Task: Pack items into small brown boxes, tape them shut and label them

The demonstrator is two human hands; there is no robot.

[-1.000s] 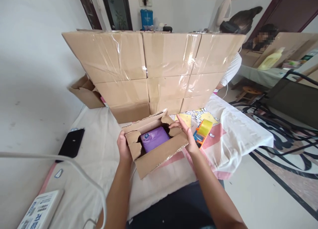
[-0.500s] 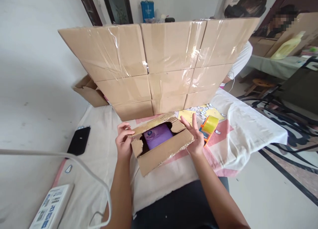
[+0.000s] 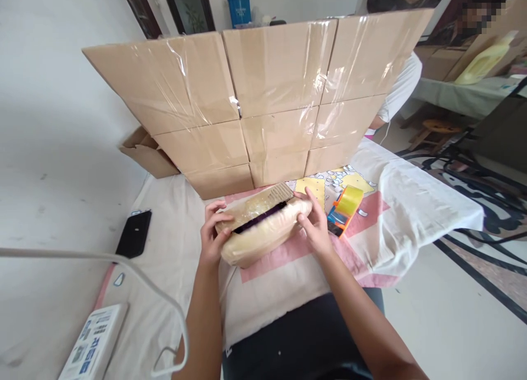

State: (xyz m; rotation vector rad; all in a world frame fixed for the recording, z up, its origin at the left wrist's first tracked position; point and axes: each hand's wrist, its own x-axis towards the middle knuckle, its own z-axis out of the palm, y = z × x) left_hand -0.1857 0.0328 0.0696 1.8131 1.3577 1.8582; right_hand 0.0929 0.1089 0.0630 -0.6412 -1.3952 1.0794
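A small cardboard box [image 3: 263,237] with clear tape on its flaps is between my two hands. Its top flaps are nearly folded together, and a dark gap with a little purple shows between them. My left hand [image 3: 213,232] grips the box's left end, thumb and fingers on the flaps. At the right end, my right hand [image 3: 315,221] holds it with the thumb on the near flap. Just right of that hand lies an orange tape dispenser [image 3: 345,211] with a yellow roll.
A tall taped cardboard partition [image 3: 272,105] stands across the table behind the box. A black phone-like slab [image 3: 134,234] lies at left, near a white power strip box [image 3: 94,341] and a white cable [image 3: 135,270]. Paper scraps [image 3: 337,177] lie at the partition's foot. Another person's sleeve [image 3: 405,89] shows behind.
Both flaps have been folded inward, narrowing the opening and covering most of the purple item. My hands have shifted from holding the ends to pressing on the flaps.
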